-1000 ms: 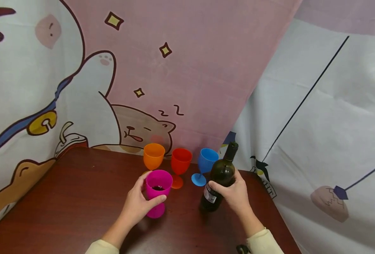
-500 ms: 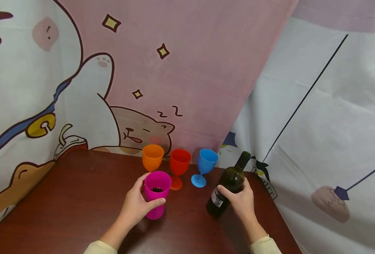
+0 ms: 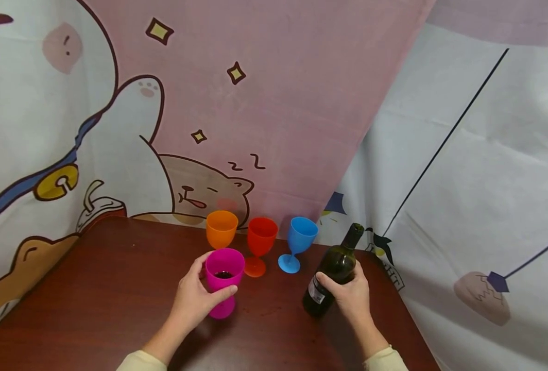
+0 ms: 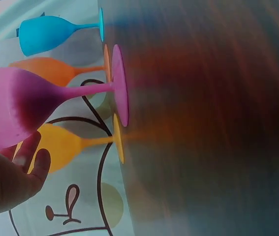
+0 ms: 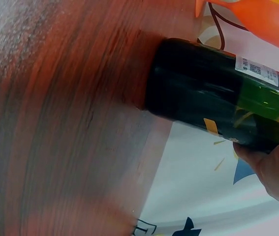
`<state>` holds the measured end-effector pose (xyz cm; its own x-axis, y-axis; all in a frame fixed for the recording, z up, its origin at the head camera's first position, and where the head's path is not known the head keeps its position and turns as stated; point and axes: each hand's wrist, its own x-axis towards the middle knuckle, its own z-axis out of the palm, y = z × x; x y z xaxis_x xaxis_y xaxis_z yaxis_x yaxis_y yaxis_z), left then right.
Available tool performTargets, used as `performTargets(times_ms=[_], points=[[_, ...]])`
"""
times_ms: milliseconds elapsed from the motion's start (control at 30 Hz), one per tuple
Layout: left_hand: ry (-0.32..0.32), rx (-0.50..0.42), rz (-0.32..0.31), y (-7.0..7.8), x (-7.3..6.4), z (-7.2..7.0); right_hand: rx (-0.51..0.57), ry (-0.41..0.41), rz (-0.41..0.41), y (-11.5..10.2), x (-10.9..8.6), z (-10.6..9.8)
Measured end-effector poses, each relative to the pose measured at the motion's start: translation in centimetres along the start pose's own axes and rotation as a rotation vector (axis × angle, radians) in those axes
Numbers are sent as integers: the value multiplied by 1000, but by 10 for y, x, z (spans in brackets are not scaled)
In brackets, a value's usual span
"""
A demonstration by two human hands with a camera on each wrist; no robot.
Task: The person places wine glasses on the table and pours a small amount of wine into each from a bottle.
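My left hand (image 3: 188,296) holds a magenta goblet (image 3: 227,280) round its bowl, thumb on the near side. Dark liquid shows inside the goblet, which is upright. My right hand (image 3: 354,294) grips a dark green wine bottle (image 3: 336,265) by its body, and the neck leans to the right. A white label (image 3: 316,292) faces the left side. In the right wrist view the bottle's base (image 5: 161,78) is close to the tabletop; whether it touches, I cannot tell. The magenta goblet's foot (image 4: 121,86) is also low over the wood, contact unclear.
Orange (image 3: 221,230), red (image 3: 261,237) and blue (image 3: 302,234) goblets stand in a row at the back of the brown table (image 3: 93,288). The orange one's lower part is hidden. A printed cloth (image 3: 302,103) hangs behind the table and along its right side.
The bottle has moved right, away from the goblets, and its neck tips further right. The magenta goblet has shifted slightly left in my left hand. The back row has stayed in place.
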<state>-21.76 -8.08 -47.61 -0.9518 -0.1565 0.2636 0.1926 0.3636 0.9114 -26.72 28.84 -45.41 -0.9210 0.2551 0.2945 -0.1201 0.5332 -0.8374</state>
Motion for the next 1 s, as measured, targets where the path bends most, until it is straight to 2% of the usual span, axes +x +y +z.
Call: performTargets(times_ms=[100, 233, 433, 567, 733, 1000], points=[[-3, 25, 0, -2, 4, -12, -3, -2, -2, 0, -1, 0], [-2, 68, 7, -9, 15, -37, -13, 1, -2, 0, -2, 0], [26, 145, 4, -25, 38, -76, -15, 12, -7, 1, -3, -2], [28, 171, -15, -31, 53, -94, -15, 6, -10, 2, -1, -2], [12, 175, -44, -37, 72, -101, -13, -14, -24, 5, 0, 1], [27, 173, -102, -40, 105, -92, -40, -18, -34, 7, 0, 1]])
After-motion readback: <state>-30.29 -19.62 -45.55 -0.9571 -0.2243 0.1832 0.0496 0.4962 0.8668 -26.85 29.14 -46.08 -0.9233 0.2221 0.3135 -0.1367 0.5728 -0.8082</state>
